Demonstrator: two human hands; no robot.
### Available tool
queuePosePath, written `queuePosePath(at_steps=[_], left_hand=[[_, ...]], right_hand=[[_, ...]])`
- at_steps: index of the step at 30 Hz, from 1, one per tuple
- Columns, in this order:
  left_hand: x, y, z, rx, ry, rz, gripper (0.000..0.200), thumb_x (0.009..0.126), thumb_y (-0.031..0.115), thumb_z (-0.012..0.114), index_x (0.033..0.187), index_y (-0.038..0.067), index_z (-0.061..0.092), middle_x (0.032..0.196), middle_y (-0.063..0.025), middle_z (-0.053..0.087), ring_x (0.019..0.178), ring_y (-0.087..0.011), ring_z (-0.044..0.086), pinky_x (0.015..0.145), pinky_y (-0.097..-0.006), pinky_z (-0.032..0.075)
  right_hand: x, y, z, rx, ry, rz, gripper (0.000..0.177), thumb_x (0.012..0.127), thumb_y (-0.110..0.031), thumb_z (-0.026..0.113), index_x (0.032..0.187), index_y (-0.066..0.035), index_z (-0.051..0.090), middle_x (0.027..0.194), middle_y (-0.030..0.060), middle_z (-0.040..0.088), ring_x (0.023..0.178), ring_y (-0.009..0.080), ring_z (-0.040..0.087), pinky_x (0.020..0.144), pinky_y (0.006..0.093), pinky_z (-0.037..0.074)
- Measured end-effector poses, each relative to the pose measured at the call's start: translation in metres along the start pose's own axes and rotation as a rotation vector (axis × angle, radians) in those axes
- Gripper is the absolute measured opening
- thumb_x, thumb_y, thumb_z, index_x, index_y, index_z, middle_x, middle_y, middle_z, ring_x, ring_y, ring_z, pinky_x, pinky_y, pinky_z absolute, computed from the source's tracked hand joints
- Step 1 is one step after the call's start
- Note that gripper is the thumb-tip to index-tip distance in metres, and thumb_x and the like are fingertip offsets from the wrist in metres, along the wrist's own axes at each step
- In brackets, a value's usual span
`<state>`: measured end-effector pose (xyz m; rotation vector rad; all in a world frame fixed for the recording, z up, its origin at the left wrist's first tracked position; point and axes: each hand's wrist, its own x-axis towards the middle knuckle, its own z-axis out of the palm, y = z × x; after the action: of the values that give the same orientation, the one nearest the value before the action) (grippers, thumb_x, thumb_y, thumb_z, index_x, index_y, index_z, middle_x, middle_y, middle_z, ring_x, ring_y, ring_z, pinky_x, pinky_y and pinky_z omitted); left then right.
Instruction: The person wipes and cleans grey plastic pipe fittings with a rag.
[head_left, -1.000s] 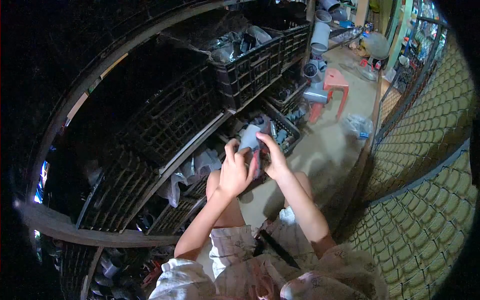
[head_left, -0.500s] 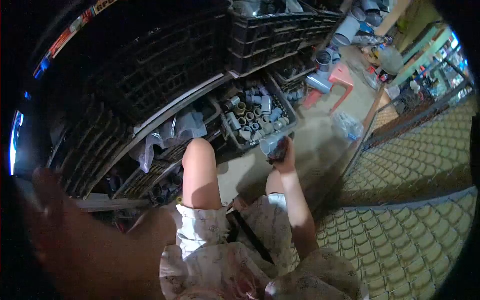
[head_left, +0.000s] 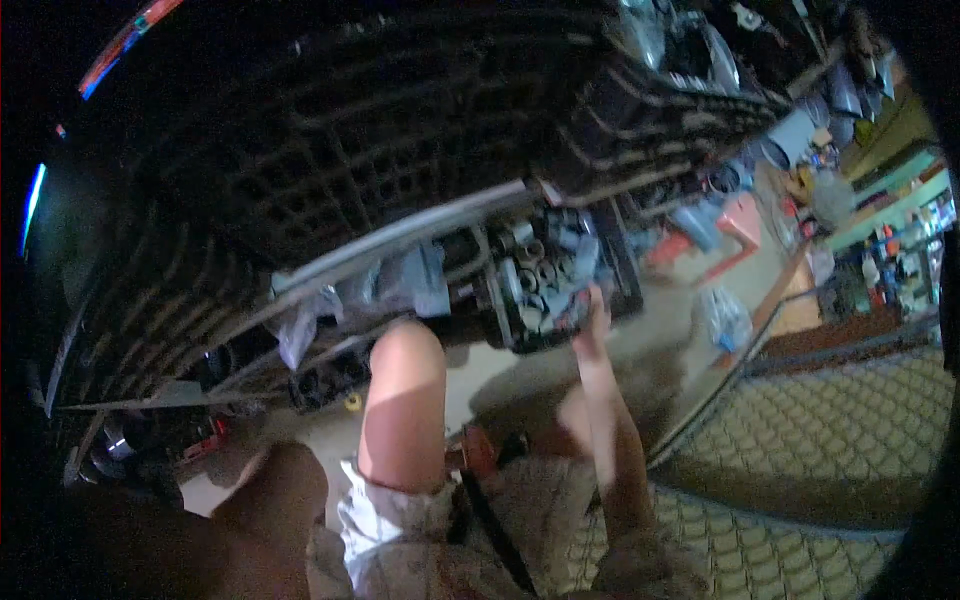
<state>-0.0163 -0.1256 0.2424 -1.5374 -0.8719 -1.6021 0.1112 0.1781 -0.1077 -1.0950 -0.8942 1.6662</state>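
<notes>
My right hand, smeared by motion, reaches over the near right edge of a black plastic crate. A dark reddish bundle, like a rag, shows at its finger side, and the hand is closed against it. Several grey and beige plastic pipe fittings fill the crate, and a larger blue-grey pipe piece lies just beyond the fingers. My left hand is out of sight; only dark, unlit shapes fill the lower left corner.
Tall black crates stand on a shelf with a pale edge. Clear plastic bags hang below it. To the right are a pink stool, a plastic bag on the floor, and wire mesh.
The view has shifted, so the crate sits further right. My right hand has moved in over the crate's edge; the clear pipe piece it held no longer shows. My left hand has left view.
</notes>
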Motion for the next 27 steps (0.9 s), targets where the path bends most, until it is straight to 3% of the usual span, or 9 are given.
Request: queuePosePath(at_steps=[2,4,6,9,12,18,20,26,27], left_hand=[[-0.008,-0.008,0.003,0.01,-0.002,0.011,0.045,0.073,0.016,0.058,0.113,0.004,0.041,0.107,-0.0181,0.048,0.092,-0.0265,0.05,0.072,-0.0349,0.043],[-0.015,-0.015,0.004,0.015,-0.016,0.005,0.045,0.073,0.015,0.057,0.114,0.004,0.041,0.107,-0.018,0.047,0.091,-0.0264,0.05,0.071,-0.0347,0.043],[-0.02,-0.021,0.005,0.037,-0.017,-0.011,0.044,0.074,0.014,0.056,0.114,0.004,0.041,0.107,-0.018,0.047,0.091,-0.0262,0.05,0.07,-0.0346,0.044],[-0.024,-0.03,0.01,0.05,-0.026,-0.037,0.044,0.074,0.013,0.056,0.114,0.005,0.04,0.107,-0.0179,0.047,0.09,-0.026,0.05,0.069,-0.0344,0.044],[-0.026,-0.034,0.012,0.056,-0.027,-0.04,0.043,0.075,0.012,0.055,0.115,0.005,0.04,0.107,-0.0178,0.047,0.088,-0.0258,0.05,0.067,-0.0342,0.045],[-0.033,-0.044,0.014,0.06,-0.007,-0.072,0.042,0.076,0.01,0.053,0.116,0.006,0.039,0.106,-0.0176,0.047,0.086,-0.0253,0.051,0.064,-0.0337,0.046],[-0.038,-0.047,0.012,0.082,0.003,-0.085,0.042,0.076,0.01,0.052,0.116,0.006,0.039,0.106,-0.0176,0.047,0.086,-0.0252,0.051,0.063,-0.0336,0.047],[-0.103,-0.045,-0.023,0.283,-0.102,-0.397,0.042,0.078,0.008,0.051,0.117,0.007,0.038,0.106,-0.0174,0.046,0.084,-0.0248,0.051,0.06,-0.0331,0.048],[-0.124,-0.04,-0.043,0.31,-0.145,-0.471,0.045,0.078,-0.002,0.046,0.121,0.004,0.033,0.11,-0.019,0.045,0.088,-0.0243,0.052,0.065,-0.0331,0.048]], right_hand=[[-0.007,-0.015,0.014,-0.041,-0.095,-0.089,0.048,0.072,-0.021,0.064,0.111,-0.004,0.041,0.095,0.005,0.048,0.085,0.0188,0.049,0.071,0.0345,0.043],[0.033,0.026,-0.004,-0.119,-0.033,-0.189,0.053,0.07,-0.019,0.066,0.112,-0.002,0.039,0.099,0.0078,0.048,0.087,0.0203,0.049,0.073,0.035,0.043],[0.036,0.03,-0.004,-0.128,-0.072,-0.175,0.069,0.065,-0.025,0.071,0.116,0.006,0.035,0.11,0.0161,0.047,0.098,0.0234,0.048,0.081,0.0359,0.041],[0.106,0.105,-0.063,-0.511,0.171,-0.141,0.073,0.063,-0.031,0.07,0.117,0.006,0.037,0.113,0.0196,0.046,0.098,0.0281,0.048,0.082,0.0381,0.039],[0.064,0.072,-0.017,-0.443,0.119,-0.158,0.058,0.063,-0.021,0.065,0.109,0.006,0.044,0.105,0.0193,0.052,0.094,0.0292,0.051,0.08,0.0356,0.04],[0.02,0.046,0.005,-0.718,-0.055,-0.584,0.03,0.07,-0.013,0.06,0.095,0.001,0.05,0.087,0.0169,0.057,0.079,0.0282,0.054,0.072,0.034,0.041],[-0.008,0.023,0.021,-0.822,0.013,-0.513,0.028,0.068,-0.01,0.06,0.091,0.001,0.05,0.084,0.0185,0.056,0.079,0.0335,0.054,0.069,0.0372,0.042],[0.01,0.031,-0.001,-1.257,-0.067,-0.758,0.032,0.06,-0.005,0.063,0.088,0.0,0.048,0.078,0.0182,0.054,0.074,0.0376,0.051,0.066,0.0411,0.042],[0.018,0.034,-0.007,-1.393,-0.042,-0.823,0.033,0.058,-0.005,0.063,0.087,-0.001,0.048,0.075,0.0151,0.054,0.073,0.0364,0.052,0.064,0.0415,0.043]])
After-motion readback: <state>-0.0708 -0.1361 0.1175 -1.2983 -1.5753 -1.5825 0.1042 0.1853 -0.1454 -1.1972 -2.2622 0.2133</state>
